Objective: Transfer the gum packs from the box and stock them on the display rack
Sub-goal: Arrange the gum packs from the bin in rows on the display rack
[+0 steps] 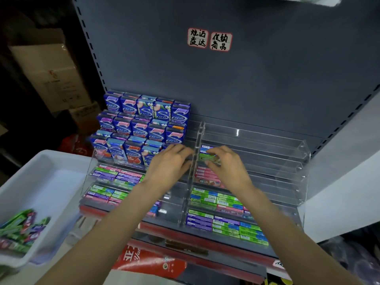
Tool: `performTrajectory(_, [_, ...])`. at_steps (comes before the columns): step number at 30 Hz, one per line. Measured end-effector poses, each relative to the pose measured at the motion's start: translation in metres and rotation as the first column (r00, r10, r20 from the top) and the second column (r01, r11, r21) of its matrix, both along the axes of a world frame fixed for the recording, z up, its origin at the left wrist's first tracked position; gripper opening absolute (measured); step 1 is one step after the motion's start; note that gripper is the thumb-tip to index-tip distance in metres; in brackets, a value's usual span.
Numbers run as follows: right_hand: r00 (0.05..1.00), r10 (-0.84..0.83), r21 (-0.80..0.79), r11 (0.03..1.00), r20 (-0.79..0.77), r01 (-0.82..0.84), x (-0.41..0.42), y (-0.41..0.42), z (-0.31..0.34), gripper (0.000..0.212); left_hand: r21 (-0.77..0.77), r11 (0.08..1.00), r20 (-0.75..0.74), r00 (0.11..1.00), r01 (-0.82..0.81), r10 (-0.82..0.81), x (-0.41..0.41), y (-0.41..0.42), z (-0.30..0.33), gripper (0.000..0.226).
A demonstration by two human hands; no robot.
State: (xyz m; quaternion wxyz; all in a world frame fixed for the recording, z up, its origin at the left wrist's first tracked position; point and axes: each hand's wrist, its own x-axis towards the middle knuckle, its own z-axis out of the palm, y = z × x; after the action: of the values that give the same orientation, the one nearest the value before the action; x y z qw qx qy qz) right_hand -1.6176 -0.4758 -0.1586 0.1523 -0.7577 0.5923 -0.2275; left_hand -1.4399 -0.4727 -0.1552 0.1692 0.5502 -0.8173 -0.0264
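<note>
Nearest at far left, gum packs [17, 231] lie in the white box [47, 177]. Left hand [169, 164], fingers relaxed, rests at the clear display rack [296, 161] divider. Right hand [228, 163] pinches 1 green gum pack [206, 157] over a middle tier.

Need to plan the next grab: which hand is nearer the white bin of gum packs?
Left. The left hand is at the rack's clear divider, on the side of the white bin; the right hand is beyond the divider, pinching a green pack.
</note>
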Motion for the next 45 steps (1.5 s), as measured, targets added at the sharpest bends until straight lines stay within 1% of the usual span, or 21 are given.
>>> performTrajectory(3, [0.996, 0.068, -0.002, 0.998, 0.059, -0.068, 0.048, 0.006, 0.004, 0.028, -0.02, 0.997, -0.092, 0.994, -0.068, 0.066, 0.053, 0.021, -0.001, 0.03])
performTrajectory(6, [0.982, 0.172, 0.039, 0.984, 0.072, -0.175, 0.115, 0.016, 0.002, 0.029, -0.005, 0.986, -0.193, 0.968, -0.167, 0.163, 0.128, 0.046, -0.016, 0.024])
performTrajectory(10, [0.934, 0.346, 0.107, 0.929, 0.089, -0.354, 0.229, 0.03, -0.017, 0.03, 0.111, 0.928, -0.179, 0.912, -0.355, 0.37, 0.244, 0.081, -0.046, 0.024])
performTrajectory(13, [0.919, 0.381, 0.146, 0.908, 0.105, -0.393, 0.321, 0.037, -0.044, 0.027, 0.196, 0.877, -0.215, 0.853, -0.44, 0.476, 0.338, 0.101, -0.071, 0.018])
performTrajectory(15, [0.917, 0.382, 0.222, 0.889, 0.118, -0.399, 0.375, 0.042, -0.065, 0.025, 0.279, 0.817, -0.189, 0.805, -0.505, 0.562, 0.396, 0.109, -0.091, 0.018])
performTrajectory(17, [0.913, 0.391, 0.307, 0.86, 0.116, -0.407, 0.42, 0.044, -0.091, 0.025, 0.379, 0.756, -0.129, 0.779, -0.533, 0.614, 0.444, 0.116, -0.114, 0.019])
performTrajectory(20, [0.932, 0.35, 0.424, 0.832, 0.097, -0.357, 0.471, 0.046, -0.127, 0.027, 0.489, 0.707, -0.021, 0.803, -0.512, 0.596, 0.493, 0.122, -0.147, 0.024])
performTrajectory(22, [0.932, 0.358, 0.49, 0.803, 0.057, -0.338, 0.498, 0.046, -0.153, 0.031, 0.554, 0.688, 0.039, 0.84, -0.469, 0.541, 0.513, 0.119, -0.168, 0.032])
performTrajectory(24, [0.921, 0.389, 0.54, 0.776, 0.0, -0.327, 0.519, 0.045, -0.177, 0.038, 0.627, 0.653, 0.064, 0.863, -0.425, 0.501, 0.525, 0.111, -0.187, 0.04])
performTrajectory(26, [0.909, 0.412, 0.573, 0.759, -0.057, -0.308, 0.536, 0.043, -0.199, 0.049, 0.669, 0.634, 0.096, 0.891, -0.388, 0.444, 0.533, 0.102, -0.203, 0.047])
performTrajectory(28, [0.897, 0.433, 0.599, 0.743, -0.089, -0.299, 0.548, 0.039, -0.217, 0.062, 0.685, 0.63, 0.164, 0.921, -0.365, 0.355, 0.538, 0.093, -0.218, 0.062])
performTrajectory(29, [0.893, 0.439, 0.616, 0.732, -0.098, -0.292, 0.552, 0.036, -0.226, 0.069, 0.702, 0.614, 0.19, 0.925, -0.362, 0.329, 0.541, 0.09, -0.224, 0.071])
performTrajectory(31, [0.888, 0.45, 0.669, 0.689, -0.094, -0.278, 0.559, 0.03, -0.242, 0.079, 0.735, 0.564, 0.22, 0.919, -0.377, 0.327, 0.548, 0.082, -0.236, 0.087])
performTrajectory(33, [0.873, 0.481, 0.72, 0.633, -0.078, -0.284, 0.564, 0.026, -0.255, 0.084, 0.751, 0.538, 0.234, 0.916, -0.383, 0.325, 0.552, 0.073, -0.245, 0.095])
performTrajectory(35, [0.85, 0.518, 0.728, 0.618, -0.095, -0.296, 0.567, 0.024, -0.263, 0.082, 0.765, 0.529, 0.215, 0.921, -0.366, 0.326, 0.555, 0.065, -0.251, 0.097])
performTrajectory(38, [0.847, 0.513, 0.68, 0.673, -0.143, -0.292, 0.57, 0.019, -0.269, 0.068, 0.738, 0.566, 0.203, 0.921, -0.366, 0.331, 0.557, 0.059, -0.258, 0.094])
performTrajectory(42, [0.916, 0.362, 0.631, 0.755, -0.172, -0.18, 0.57, 0.007, -0.272, 0.044, 0.671, 0.631, 0.25, 0.92, -0.389, 0.302, 0.554, 0.056, -0.265, 0.086])
performTrajectory(45, [0.927, 0.293, 0.576, 0.81, -0.234, -0.111, 0.569, -0.006, -0.27, 0.04, 0.594, 0.668, 0.257, 0.893, -0.447, 0.369, 0.55, 0.048, -0.272, 0.076])
